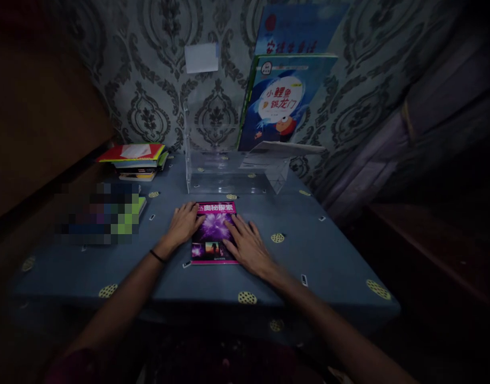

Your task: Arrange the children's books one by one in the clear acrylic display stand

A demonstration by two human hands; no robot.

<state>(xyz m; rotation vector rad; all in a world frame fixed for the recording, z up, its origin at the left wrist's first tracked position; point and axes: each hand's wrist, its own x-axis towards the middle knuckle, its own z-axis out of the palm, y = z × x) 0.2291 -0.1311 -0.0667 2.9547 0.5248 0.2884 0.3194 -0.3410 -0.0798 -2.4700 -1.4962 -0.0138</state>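
A book (213,229) with a pink and purple cover lies flat and face up near the middle of the table. My left hand (184,224) rests on its left edge, fingers stretched over the cover. On the right side of the same book lies my right hand (248,242), fingers spread across the cover's edge. Neither hand is wrapped around anything. Behind the book stands a clear acrylic rack (221,184), with a blue picture book (264,128) upright in its right part and another blue book (296,29) behind that one.
A stack of books (138,154) with a red one on top sits at the back left. In front of it is a pile (128,216), partly blurred out. A patterned cloth covers the table (328,266). Papers (282,152) lean out at the rack's right; a curtain (372,149) hangs beyond.
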